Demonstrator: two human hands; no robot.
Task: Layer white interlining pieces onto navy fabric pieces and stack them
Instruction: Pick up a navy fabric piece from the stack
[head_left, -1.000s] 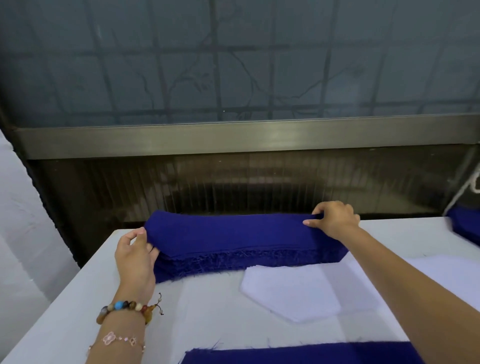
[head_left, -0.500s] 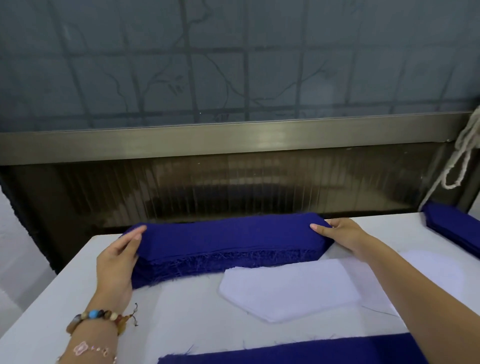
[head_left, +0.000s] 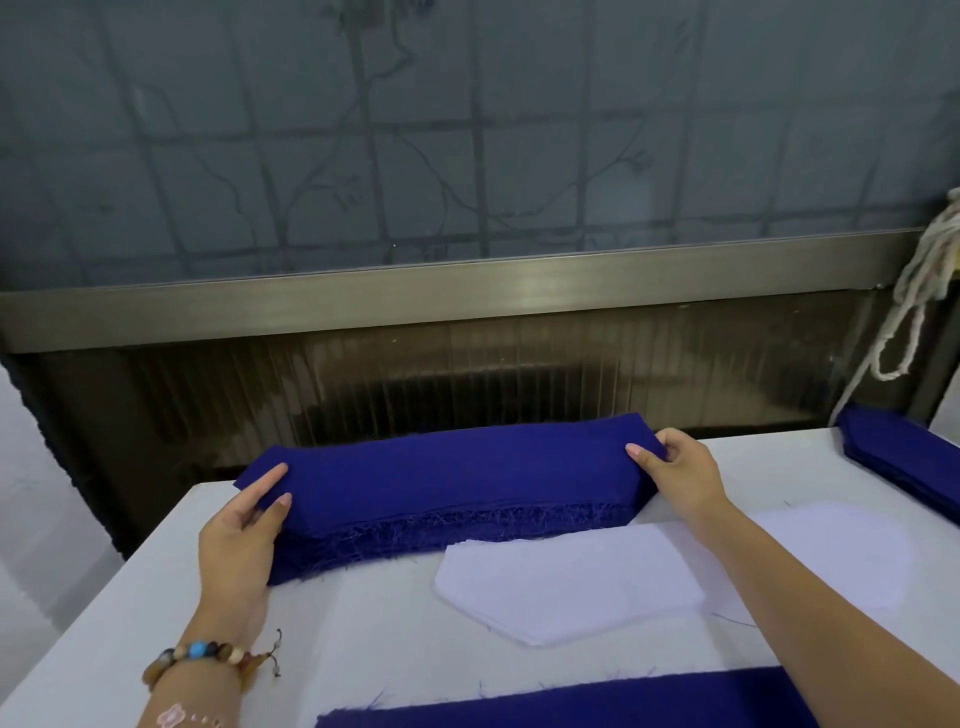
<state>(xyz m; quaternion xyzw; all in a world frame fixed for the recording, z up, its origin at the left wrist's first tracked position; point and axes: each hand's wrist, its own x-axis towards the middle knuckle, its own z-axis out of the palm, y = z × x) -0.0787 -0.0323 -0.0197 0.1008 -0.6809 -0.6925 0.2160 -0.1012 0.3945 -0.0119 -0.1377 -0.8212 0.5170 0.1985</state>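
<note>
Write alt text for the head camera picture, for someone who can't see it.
Two hands hold a stack of navy fabric pieces on a white table, the left hand at its left end, the right hand at its right. White interlining pieces lie in front.

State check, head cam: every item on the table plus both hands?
navy stack: piled, frayed edge toward the camera, held at both ends.
left hand: grips the stack's left end.
right hand: grips the stack's right end.
white interlining piece: flat on the table, untouched.
second white piece: flat, partly behind the right arm.
near navy piece: flat, cut off by the frame.
far-right navy pile: stacked, untouched.
</note>
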